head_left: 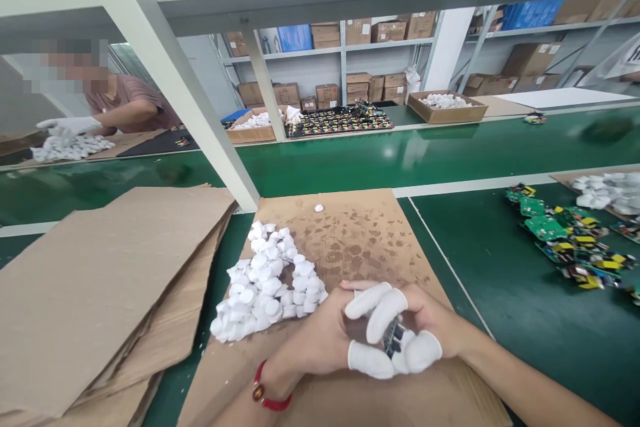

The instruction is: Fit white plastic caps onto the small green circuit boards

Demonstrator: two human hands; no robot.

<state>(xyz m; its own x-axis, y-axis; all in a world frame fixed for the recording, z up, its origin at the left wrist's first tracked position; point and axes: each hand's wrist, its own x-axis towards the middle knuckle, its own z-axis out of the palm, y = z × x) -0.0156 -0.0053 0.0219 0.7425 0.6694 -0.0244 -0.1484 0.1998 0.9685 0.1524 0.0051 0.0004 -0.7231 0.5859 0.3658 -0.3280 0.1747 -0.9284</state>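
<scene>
Between my two hands is a small circuit board with dark components, partly hidden by white finger cots. My left hand reaches in from the left, its thumb and fingers closed around the board. From the right, my right hand grips the same board, thumb at the near side. Something white lies against the board's lower edge, hard to tell apart from the finger cots. Both hands are above a stained cardboard sheet. Left of them is a heap of small white caps or pads; a single white piece lies farther back.
Stacked cardboard sheets are at the left. Circuit boards and more white pieces lie at the right. A metal post rises ahead. Across the green conveyor sit boxes of white pieces; a co-worker works at far left.
</scene>
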